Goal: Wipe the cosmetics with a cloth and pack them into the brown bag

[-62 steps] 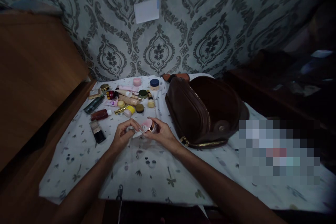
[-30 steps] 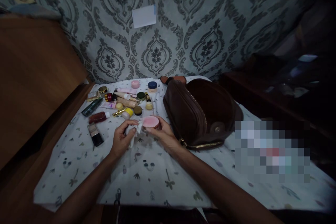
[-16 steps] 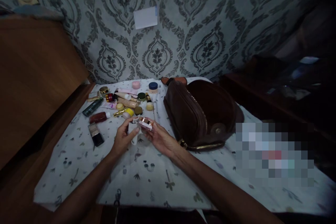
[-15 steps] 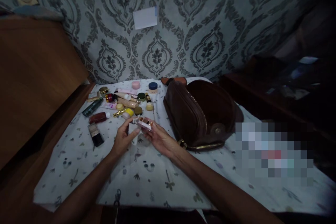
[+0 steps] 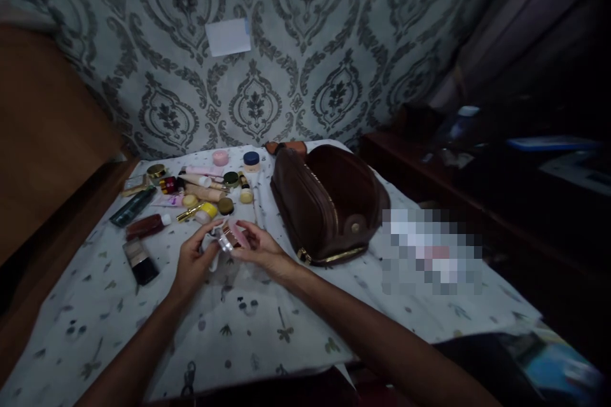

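My right hand (image 5: 262, 247) grips a small pink makeup palette (image 5: 237, 235) with a shiny clear part. My left hand (image 5: 195, 259) is closed on a crumpled white cloth or wipe (image 5: 210, 243), pressed close against the palette. Both hands meet above the near middle of the table. Just beyond them lie a brown-lidded jar (image 5: 226, 206), a yellow-capped bottle (image 5: 206, 212) and a gold tube (image 5: 189, 212). Left of my left hand rests a flat wide brush (image 5: 140, 262) with a black end.
An open brown leather bag (image 5: 329, 203) stands right of my hands. Several tubes and jars, among them a blue-lidded jar (image 5: 251, 161) and a dark green tube (image 5: 133, 206), lie at the far left. A blurred-out patch covers something on the right of the patterned tablecloth (image 5: 267, 343).
The view has turned to the right, so everything sits further left. In my hands the palette has been tilted and turned, now showing its pink edge on the right. The cloth stays in my left hand.
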{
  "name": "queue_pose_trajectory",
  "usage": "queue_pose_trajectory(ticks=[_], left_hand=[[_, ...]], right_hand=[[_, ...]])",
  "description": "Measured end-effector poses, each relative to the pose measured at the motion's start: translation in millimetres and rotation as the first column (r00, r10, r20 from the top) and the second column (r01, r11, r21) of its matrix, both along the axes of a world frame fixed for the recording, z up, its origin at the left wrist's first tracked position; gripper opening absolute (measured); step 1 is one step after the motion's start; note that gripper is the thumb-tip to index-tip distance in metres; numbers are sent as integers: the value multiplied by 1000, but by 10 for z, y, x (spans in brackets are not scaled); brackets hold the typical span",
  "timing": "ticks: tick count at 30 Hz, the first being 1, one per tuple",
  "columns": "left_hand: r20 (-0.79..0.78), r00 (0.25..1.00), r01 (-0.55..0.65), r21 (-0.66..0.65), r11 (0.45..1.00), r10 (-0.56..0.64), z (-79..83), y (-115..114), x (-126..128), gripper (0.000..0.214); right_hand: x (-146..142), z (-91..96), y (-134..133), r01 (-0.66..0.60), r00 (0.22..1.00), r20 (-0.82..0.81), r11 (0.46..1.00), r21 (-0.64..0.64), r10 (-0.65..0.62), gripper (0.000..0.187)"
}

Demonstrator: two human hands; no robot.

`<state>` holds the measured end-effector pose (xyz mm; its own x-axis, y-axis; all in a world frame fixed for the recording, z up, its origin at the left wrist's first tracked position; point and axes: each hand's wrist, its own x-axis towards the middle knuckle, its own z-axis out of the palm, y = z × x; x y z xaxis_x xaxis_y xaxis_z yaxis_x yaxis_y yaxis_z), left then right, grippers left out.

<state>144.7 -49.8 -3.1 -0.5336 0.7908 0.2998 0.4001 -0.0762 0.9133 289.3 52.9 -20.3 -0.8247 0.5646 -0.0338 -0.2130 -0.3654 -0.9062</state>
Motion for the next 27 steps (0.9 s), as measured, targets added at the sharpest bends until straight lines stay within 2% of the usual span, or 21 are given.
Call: queue_pose_trajectory(ticks=[3,7,12,21,27], left_hand=[[-72,997,1,-5,1000,-1,4,-12,-5,39],[-196,980,31,55,998,-20,30,-36,8,30],[-291,955,81,95,992,-50,53,-41,38,25],[-264,963,66,24,998,-58,62,89,218,42],[-173,985,22,-9,1000,-23,41,34,94,45]], right_hand=[[2,-3,4,-16,1000,19,1000,12,16,78],[20,18,-6,-38,998,49,999,12,37,77],[17,4,-23,-17,995,100,999,37,13,73],[-15,-66,-28,41,992,117,999,36,-45,84],[1,-5,-55,-19,1000,17,998,-56,20,77]])
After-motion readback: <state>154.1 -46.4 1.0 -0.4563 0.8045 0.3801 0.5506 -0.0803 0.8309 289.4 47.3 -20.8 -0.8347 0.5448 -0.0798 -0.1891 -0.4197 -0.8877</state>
